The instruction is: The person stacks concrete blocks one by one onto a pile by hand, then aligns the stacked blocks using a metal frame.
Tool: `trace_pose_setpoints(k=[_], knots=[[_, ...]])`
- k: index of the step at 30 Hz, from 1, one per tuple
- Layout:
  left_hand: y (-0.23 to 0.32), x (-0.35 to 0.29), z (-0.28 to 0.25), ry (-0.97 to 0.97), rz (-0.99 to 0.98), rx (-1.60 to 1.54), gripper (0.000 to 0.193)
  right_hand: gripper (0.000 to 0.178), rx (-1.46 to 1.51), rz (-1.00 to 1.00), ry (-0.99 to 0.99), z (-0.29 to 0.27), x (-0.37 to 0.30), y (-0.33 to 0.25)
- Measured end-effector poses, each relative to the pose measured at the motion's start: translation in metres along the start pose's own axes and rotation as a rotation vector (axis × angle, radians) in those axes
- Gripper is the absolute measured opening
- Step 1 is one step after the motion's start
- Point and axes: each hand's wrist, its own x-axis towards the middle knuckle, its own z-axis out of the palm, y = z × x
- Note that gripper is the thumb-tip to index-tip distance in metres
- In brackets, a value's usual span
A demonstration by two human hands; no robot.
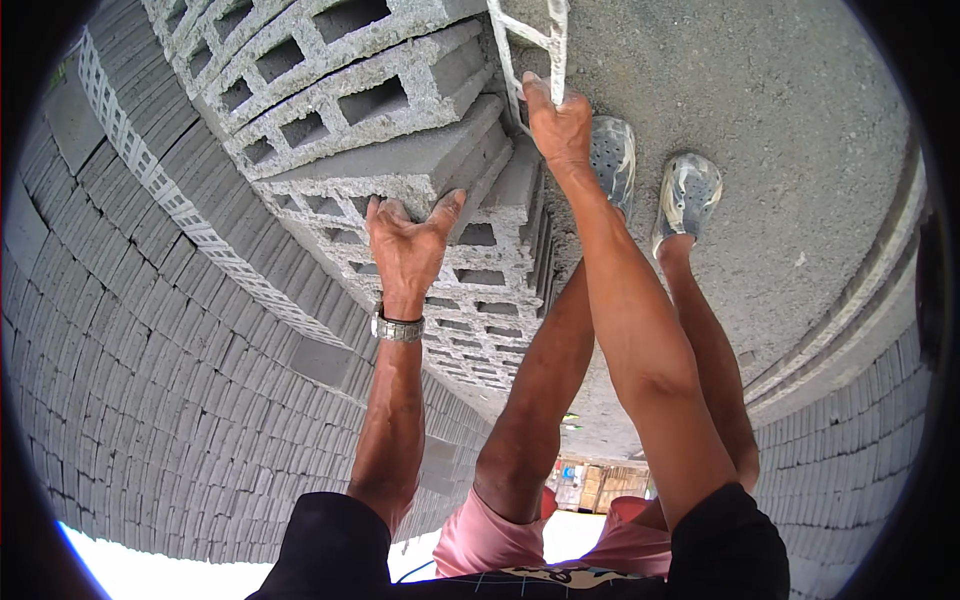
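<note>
My left hand (pixel 408 250), with a metal watch (pixel 398 328) on its wrist, grips the edge of a grey hollow concrete block (pixel 400 160). Its fingers curl at the block's hollow side and the thumb presses near the corner; the fingertips are partly hidden. That block sits at a slant on a tall stack of hollow blocks (pixel 490 305). My right hand (pixel 562 125) is closed around the bar of a white metal frame (pixel 553 45), which runs out at the top of the view. Just left of this frame lie more tilted blocks (pixel 375 95).
Rows of stacked grey blocks (pixel 150 400) fill the left side, with a pale lattice-like strip of block ends (pixel 190 215) across them. My feet in clogs (pixel 690 190) stand on the concrete ground (pixel 790 90) beside the stack. More stacked blocks (pixel 840 460) line the right.
</note>
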Motion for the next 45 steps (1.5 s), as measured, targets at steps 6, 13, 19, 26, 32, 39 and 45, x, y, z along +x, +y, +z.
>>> trace_pose_setpoints(k=[6,13,19,26,32,39,45], knots=[[-0.01,0.016,0.034,0.135,0.257,0.34,0.056,0.03,0.323,0.145,0.082,-0.066,-0.021,-0.062],[0.033,-0.007,-0.022,0.16,0.101,0.006,0.046,0.025,0.504,0.093,0.22,-0.117,-0.026,-0.127],[0.105,0.022,-0.004,0.074,0.324,-0.126,0.038,0.027,0.614,0.189,0.162,-0.126,-0.055,-0.113],[0.102,0.17,0.095,-0.055,-0.249,-0.194,0.07,0.031,0.596,0.341,0.189,-0.138,-0.088,-0.095],[0.118,0.063,0.097,-0.179,0.06,-0.558,0.035,0.032,0.671,0.312,0.392,-0.2,-0.058,-0.083],[0.087,0.054,0.011,0.351,0.202,0.25,0.052,0.033,0.788,0.307,0.301,-0.212,-0.054,-0.133],[0.069,0.098,0.015,0.221,-0.105,0.387,0.07,0.034,0.74,0.236,0.233,-0.204,-0.039,-0.173]])
